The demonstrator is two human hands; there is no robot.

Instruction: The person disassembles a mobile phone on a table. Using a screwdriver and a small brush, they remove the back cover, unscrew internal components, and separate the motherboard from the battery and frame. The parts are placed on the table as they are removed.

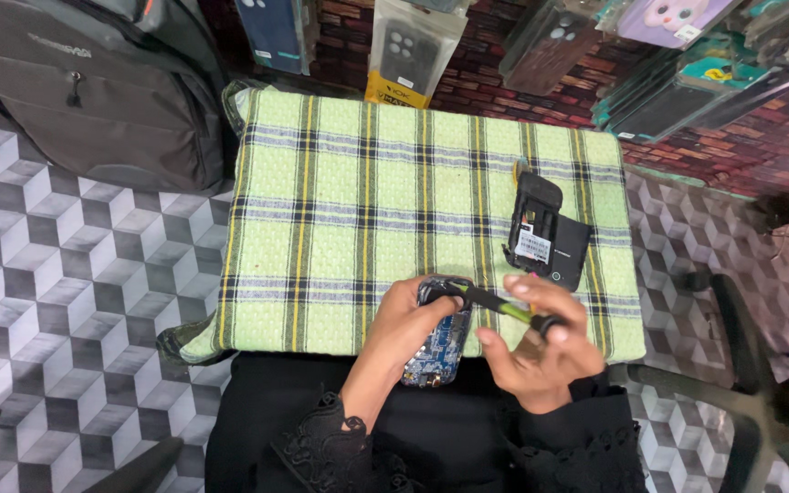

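My left hand point(401, 321) grips an opened small phone body point(437, 347) with a blue circuit board showing, at the near edge of a green plaid cloth point(340, 201). My right hand point(541, 342) holds a screwdriver point(502, 306) with a yellow-green and black handle. Its tip points left onto the upper end of the phone body. Black phone housing parts point(545, 236), one with a white sticker, lie on the cloth a little beyond my right hand.
A grey backpack point(93, 82) sits at the upper left on the cube-patterned floor point(57, 292). Packaged phone cases point(413, 46) hang along a brick-pattern wall at the top. A black chair base point(751, 383) stands to the right.
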